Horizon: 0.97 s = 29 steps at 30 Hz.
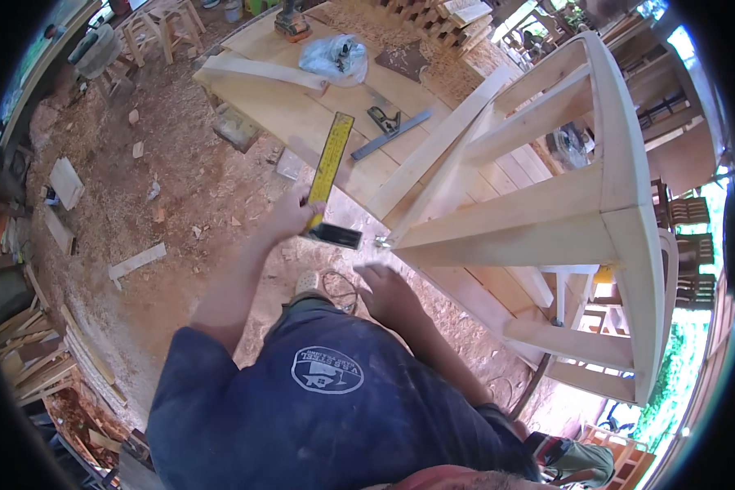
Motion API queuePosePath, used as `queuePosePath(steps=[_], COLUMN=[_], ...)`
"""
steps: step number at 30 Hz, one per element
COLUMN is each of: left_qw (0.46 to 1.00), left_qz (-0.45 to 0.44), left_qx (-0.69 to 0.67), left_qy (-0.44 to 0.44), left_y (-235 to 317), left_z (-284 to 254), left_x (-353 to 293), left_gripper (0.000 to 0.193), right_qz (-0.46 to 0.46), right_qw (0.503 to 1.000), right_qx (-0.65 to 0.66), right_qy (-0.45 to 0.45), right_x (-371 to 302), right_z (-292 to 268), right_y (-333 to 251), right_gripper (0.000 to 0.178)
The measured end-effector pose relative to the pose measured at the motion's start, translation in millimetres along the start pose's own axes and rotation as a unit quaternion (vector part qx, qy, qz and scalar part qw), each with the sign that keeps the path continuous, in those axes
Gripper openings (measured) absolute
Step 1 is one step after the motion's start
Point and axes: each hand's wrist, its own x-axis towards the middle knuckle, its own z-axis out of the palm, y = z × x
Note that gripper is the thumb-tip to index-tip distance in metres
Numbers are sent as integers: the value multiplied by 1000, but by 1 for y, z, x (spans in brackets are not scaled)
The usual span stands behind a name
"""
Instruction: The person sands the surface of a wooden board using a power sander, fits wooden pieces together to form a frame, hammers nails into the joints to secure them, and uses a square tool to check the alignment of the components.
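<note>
My left hand [290, 214] is closed around a try square near its corner. The yellow marked blade of this try square [331, 155] points up and away, and its dark stock lies across toward the right. Close below the stock is my right hand [388, 296], its fingers apart and holding nothing. Just right of the stock, a small shiny metal piece [382, 242] shows at the tapered end of a pale wooden frame [506, 229]. That frame rests on a plank-topped workbench [457, 167]. A combination square [388, 131] lies on the bench beyond my hands.
A clear plastic bag [335, 59] with dark items and a cordless drill [291, 24] are at the bench's far end. Wood offcuts [67, 181] and shavings litter the floor at left. Stacked strips [33, 351] lie lower left. Another person [580, 461] is at lower right.
</note>
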Motion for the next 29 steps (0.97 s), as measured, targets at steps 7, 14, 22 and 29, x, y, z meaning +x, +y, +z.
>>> queuePosePath(steps=[7,14,22,29], left_qw=[980,936,928,956], left_qz=[103,129,154,280], left_qx=[164,327,118,-52], left_qy=[40,-10,317,73], left_y=[-13,8,75,95], left_z=[-57,-79,-210,-329], left_x=[151,268,426,669], left_gripper=[32,32,61,61], right_qz=[201,353,545,553], right_qw=[967,900,768,774], right_qx=[-15,256,334,280], right_qy=[-155,16,47,128], right_x=[-60,-123,-58,17], right_z=[74,171,237,184], right_y=[76,106,7,27], right_gripper=[48,46,46,47])
